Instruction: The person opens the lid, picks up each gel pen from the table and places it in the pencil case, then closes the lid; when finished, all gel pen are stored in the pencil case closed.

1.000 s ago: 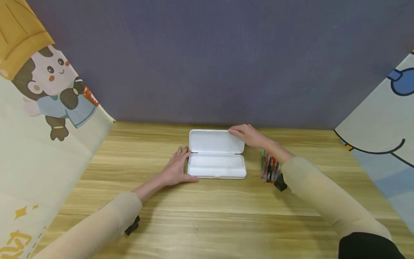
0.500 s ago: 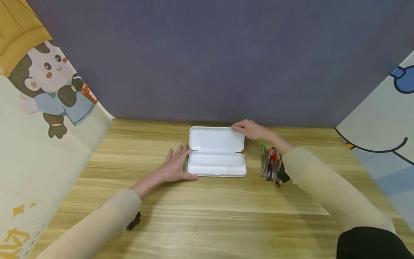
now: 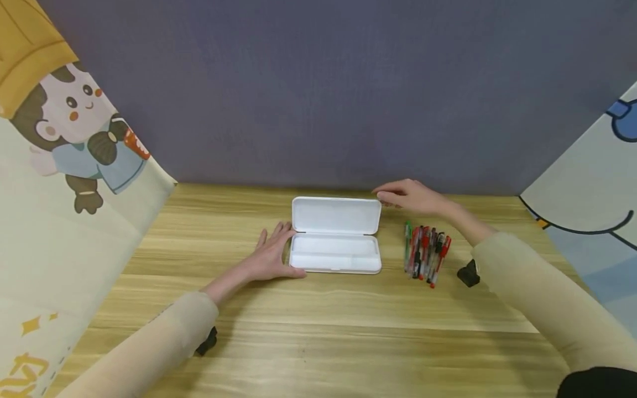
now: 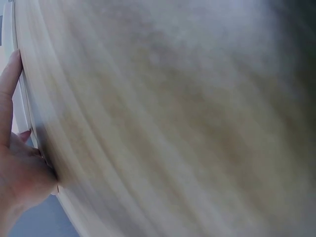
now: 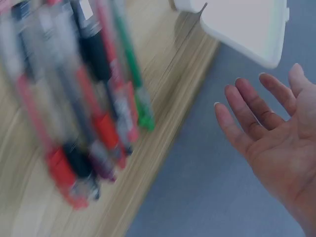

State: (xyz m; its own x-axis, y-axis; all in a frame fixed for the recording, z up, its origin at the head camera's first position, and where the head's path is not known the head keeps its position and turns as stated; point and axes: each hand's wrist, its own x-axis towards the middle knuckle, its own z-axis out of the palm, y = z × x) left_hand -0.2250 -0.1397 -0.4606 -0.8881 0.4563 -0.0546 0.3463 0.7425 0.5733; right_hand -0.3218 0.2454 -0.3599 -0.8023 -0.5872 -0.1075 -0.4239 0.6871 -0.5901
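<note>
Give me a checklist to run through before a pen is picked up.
1. Lid open: ok, raised behind the base.
2. Left hand placed: ok, spanning the base's left end.
3. Left hand pressing firmly: cannot tell from these views.
4. Right hand free: ok, holding nothing; a gap separates it from the lid in the right wrist view.
5. Pens together: ok, lying in a cluster right of the base.
6. Right hand at the pens: not ok, it hovers near the lid's right corner.

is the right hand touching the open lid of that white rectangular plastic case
Apart. The right wrist view shows it: a narrow strip of smooth grey backdrop separates the right hand from the white rectangular plastic lid.
</note>
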